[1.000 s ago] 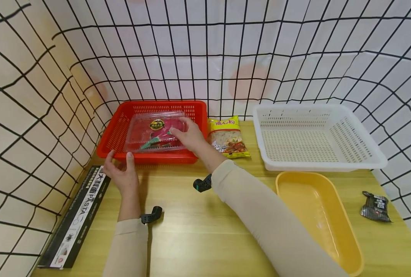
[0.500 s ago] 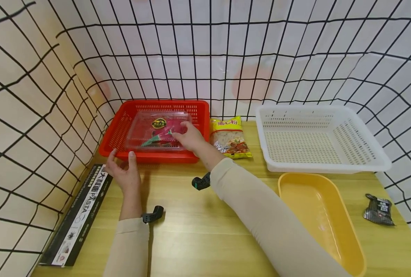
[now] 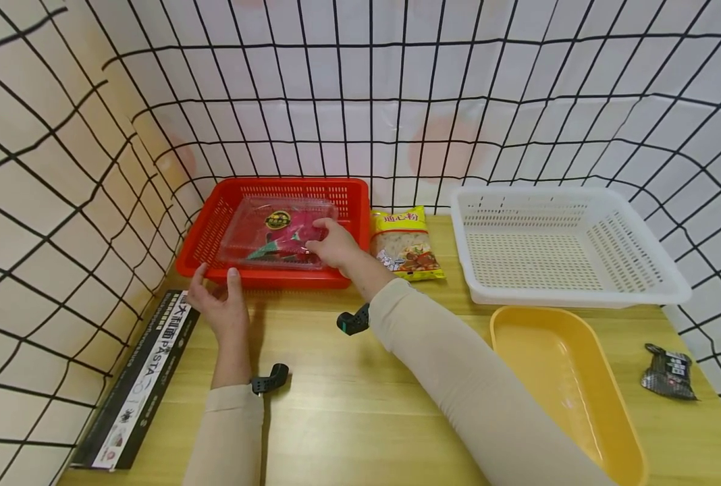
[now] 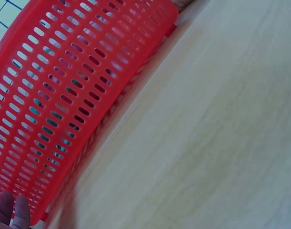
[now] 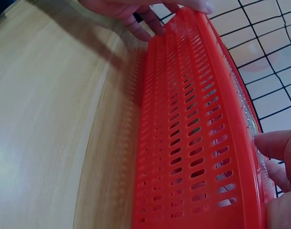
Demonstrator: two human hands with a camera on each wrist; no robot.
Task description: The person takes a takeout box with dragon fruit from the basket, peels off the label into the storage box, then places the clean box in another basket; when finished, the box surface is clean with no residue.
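Observation:
A red slotted basket (image 3: 205, 272) stands at the back left of the wooden table. In it lies a clear plastic clamshell container (image 3: 242, 236), with a black-and-gold round label and pink and green contents. My right hand (image 3: 339, 251) holds the container near its right end, thumb and forefinger at the lid; its other fingers are mostly hidden. My left hand (image 3: 222, 307) touches the basket's front left corner with its fingers spread. In the left wrist view two of its fingers (image 4: 21, 212) show against the slotted wall.
A yellow pasta bag (image 3: 404, 243) lies right of the red basket. Further right stand a white basket (image 3: 549, 297) and a yellow tray (image 3: 579, 398). A small black packet (image 3: 669, 372) lies far right, a long black pasta box (image 3: 138, 385) left. Black wire mesh (image 3: 397, 101) encloses the table.
My right hand has shifted slightly right and towards me over the lid, and the container lies a little flatter. My left hand has stayed at the basket's corner. The view has shifted slightly.

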